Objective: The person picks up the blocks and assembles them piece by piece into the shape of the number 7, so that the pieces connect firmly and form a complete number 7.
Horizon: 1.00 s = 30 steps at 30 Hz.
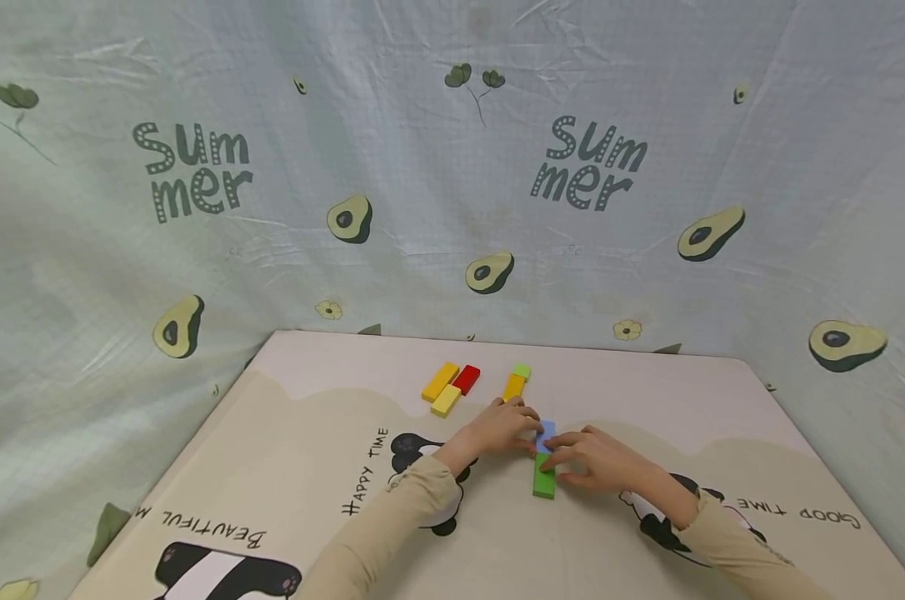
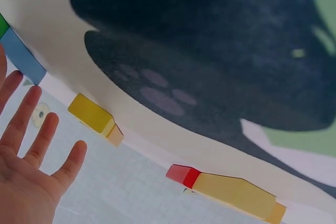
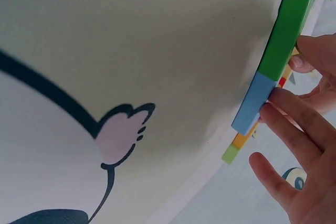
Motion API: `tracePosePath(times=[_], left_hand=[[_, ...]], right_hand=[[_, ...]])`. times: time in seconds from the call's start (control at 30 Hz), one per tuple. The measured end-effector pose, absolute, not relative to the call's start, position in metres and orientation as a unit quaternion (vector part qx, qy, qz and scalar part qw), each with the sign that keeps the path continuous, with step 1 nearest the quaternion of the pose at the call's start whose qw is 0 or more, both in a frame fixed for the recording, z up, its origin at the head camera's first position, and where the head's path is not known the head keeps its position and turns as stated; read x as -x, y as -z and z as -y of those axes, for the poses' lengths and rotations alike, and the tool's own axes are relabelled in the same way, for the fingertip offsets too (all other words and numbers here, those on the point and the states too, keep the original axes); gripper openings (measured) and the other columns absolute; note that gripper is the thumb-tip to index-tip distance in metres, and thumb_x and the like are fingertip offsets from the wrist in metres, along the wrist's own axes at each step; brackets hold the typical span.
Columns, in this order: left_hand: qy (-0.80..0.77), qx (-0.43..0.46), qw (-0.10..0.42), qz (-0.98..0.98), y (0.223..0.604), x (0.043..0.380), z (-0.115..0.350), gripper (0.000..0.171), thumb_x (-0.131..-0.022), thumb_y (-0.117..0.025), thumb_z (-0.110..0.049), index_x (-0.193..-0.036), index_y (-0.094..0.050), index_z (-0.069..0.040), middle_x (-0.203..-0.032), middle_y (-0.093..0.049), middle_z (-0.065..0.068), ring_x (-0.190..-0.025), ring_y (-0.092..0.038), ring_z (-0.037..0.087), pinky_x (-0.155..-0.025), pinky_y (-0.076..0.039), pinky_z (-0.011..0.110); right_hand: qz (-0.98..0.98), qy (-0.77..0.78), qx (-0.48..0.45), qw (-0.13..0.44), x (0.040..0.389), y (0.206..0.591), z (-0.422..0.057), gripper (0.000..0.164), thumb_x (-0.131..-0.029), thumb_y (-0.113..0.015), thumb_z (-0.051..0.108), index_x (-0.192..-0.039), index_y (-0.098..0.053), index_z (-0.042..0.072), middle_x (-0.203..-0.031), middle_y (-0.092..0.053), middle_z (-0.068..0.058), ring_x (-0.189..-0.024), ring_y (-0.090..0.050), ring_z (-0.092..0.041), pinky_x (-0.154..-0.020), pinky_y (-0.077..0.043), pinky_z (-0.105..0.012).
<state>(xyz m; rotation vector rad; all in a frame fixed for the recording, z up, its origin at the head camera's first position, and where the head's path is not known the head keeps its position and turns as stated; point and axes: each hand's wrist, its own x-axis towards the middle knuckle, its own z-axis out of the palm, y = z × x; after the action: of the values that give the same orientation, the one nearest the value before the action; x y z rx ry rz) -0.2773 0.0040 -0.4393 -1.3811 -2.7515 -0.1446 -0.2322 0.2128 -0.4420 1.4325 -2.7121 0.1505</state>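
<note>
Blue block (image 1: 547, 428) abuts green block (image 1: 544, 488) — right fingers (image 1: 565, 439) touching both

1. The left sleeve (image 1: 381, 533) is plain light beige, of soft-looking cloth with small creases along the forearm.
2. The left cuff (image 1: 436, 479) is the same beige, slightly gathered, and ends short of the wrist.
3. The left hand (image 1: 501, 427) is bare, with slim fingers and rounded tips.
4. The right sleeve (image 1: 737, 542) matches in colour and cloth, loose and wrinkled.
5. The right cuff (image 1: 691, 512) also ends above the wrist, leaving a strip of bare forearm (image 1: 664, 492).
6. The right hand (image 1: 598, 461) is bare too, its fingers slim and smoothly tapered.
</note>
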Motion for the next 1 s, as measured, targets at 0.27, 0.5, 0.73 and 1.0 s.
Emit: tracePosePath(times=[0.27,0.5,0.73,1.0], left_hand=[[0.023,0.456,0.04,0.889,0.441,0.277,-0.001,0.035,-0.082,-0.058,-0.039,-0.114,-0.061,-0.024,-0.119,-0.059,-0.007,-0.105,-0.048,0.013,-0.083,-0.04,0.029],[0.023,0.456,0.031,0.889,0.443,0.277,0.002,0.034,-0.083,-0.057,-0.038,-0.115,-0.061,-0.025,-0.119,-0.059,-0.008,-0.108,-0.047,0.015,-0.087,-0.041,0.032],[0.015,0.463,0.049,0.885,0.439,0.276,0.01,0.032,-0.084,-0.059,-0.034,-0.114,-0.062,-0.024,-0.115,-0.061,-0.008,-0.108,-0.05,0.016,-0.085,-0.042,0.031],[0.022,0.45,0.043,0.892,0.438,0.277,0.023,0.032,-0.085,-0.058,-0.033,-0.115,-0.061,-0.023,-0.116,-0.061,-0.008,-0.106,-0.049,0.013,-0.086,-0.042,0.029]], right_hand=[[0.884,-0.047,-0.464,0.04,0.231,0.442,-0.215,0.026,-0.082,-0.062,0.026,-0.106,-0.063,0.036,-0.119,-0.06,-0.004,-0.11,-0.055,-0.02,-0.077,-0.042,-0.041],[0.884,-0.048,-0.464,0.032,0.232,0.445,-0.217,0.029,-0.083,-0.061,0.025,-0.109,-0.061,0.037,-0.121,-0.058,-0.004,-0.111,-0.054,-0.021,-0.077,-0.043,-0.044],[0.891,-0.057,-0.451,0.011,0.232,0.444,-0.217,0.029,-0.083,-0.061,0.024,-0.108,-0.061,0.038,-0.121,-0.058,-0.003,-0.112,-0.053,-0.021,-0.079,-0.043,-0.047],[0.896,-0.06,-0.44,-0.003,0.232,0.442,-0.216,0.028,-0.083,-0.06,0.025,-0.108,-0.062,0.038,-0.122,-0.058,-0.002,-0.112,-0.053,-0.021,-0.081,-0.043,-0.045]])
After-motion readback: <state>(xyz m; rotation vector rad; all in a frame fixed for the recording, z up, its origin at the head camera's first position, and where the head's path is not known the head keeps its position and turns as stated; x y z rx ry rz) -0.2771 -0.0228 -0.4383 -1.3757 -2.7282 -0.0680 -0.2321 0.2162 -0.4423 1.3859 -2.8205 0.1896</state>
